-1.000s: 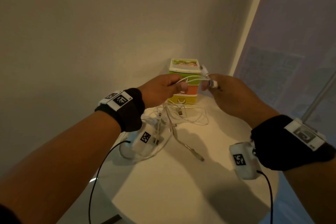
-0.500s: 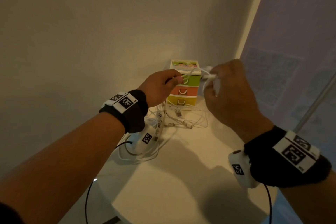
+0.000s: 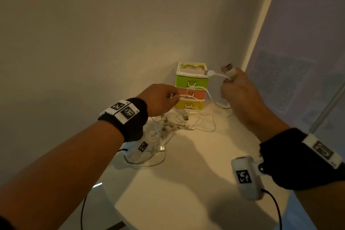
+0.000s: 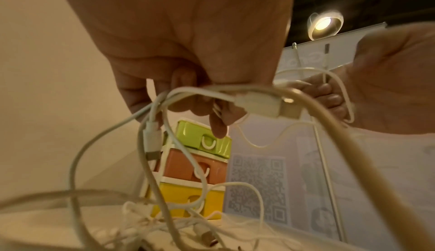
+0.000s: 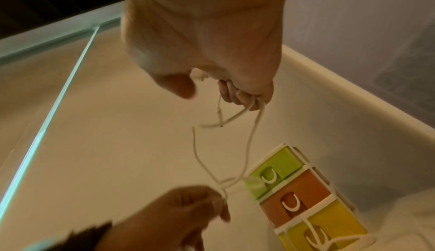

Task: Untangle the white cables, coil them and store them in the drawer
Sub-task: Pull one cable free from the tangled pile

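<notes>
A tangle of white cables (image 3: 179,123) lies on the round white table (image 3: 186,183) in front of a small drawer unit (image 3: 191,87) with green, orange and yellow drawers, all closed. My left hand (image 3: 162,99) pinches white cable strands (image 4: 212,91) in front of the orange drawer. My right hand (image 3: 235,87), raised to the right of the unit, grips one white cable (image 3: 217,75) near its plug, which points left. That cable (image 5: 247,143) hangs in a loop between both hands. More strands droop from the left hand to the pile (image 4: 164,223).
The drawer unit (image 5: 303,197) stands in the corner against a beige wall (image 3: 93,33). A translucent panel with a printed code (image 3: 298,80) rises on the right. The table's near part (image 3: 186,201) lies between my forearms. Wrist cameras hang under both wrists.
My right hand has moved right and up, pulling one cable out with its plug now exposed. My left hand has dropped lower, in front of the orange drawer. The hands are farther apart.
</notes>
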Action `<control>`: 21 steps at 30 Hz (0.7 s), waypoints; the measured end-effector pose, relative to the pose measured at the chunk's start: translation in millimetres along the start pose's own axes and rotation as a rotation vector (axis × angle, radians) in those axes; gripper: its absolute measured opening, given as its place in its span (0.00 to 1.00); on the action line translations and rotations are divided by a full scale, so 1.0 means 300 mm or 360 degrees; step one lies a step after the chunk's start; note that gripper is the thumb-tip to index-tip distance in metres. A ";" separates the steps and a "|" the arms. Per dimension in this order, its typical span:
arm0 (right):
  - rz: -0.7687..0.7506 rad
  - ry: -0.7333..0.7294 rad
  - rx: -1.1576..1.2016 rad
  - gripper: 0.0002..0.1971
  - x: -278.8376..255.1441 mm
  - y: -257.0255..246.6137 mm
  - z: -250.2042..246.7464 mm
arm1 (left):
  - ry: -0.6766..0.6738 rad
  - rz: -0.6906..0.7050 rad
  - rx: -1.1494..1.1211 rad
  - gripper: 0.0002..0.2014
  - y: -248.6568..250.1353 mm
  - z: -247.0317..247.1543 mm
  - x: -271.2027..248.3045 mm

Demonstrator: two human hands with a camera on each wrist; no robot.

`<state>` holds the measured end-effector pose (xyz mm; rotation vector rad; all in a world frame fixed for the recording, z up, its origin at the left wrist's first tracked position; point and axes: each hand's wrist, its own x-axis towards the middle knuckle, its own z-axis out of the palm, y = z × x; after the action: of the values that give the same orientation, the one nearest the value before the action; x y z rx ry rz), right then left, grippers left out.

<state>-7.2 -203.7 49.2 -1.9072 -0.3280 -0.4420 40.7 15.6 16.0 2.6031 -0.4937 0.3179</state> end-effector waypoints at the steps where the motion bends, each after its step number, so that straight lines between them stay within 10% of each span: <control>1: 0.0005 0.0123 -0.0104 0.18 0.012 0.000 -0.013 | -0.0008 -0.0043 0.0035 0.13 -0.012 -0.001 -0.002; 4: -0.0016 0.0336 -0.0340 0.05 0.032 0.031 -0.034 | -0.0047 -0.0109 0.0126 0.14 -0.031 0.002 -0.004; 13: 0.0110 -0.0080 -0.0328 0.21 0.023 0.062 0.014 | -0.0329 -0.0053 0.0276 0.16 0.011 0.024 -0.005; 21: -0.0081 -0.0410 -0.0270 0.20 -0.002 0.061 0.059 | -0.0208 0.0174 -0.1033 0.21 0.186 -0.031 -0.035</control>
<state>2.7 -193.8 27.7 -2.1302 -0.5228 -0.2633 7.9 -23.0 43.3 1.9751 -0.6579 0.0097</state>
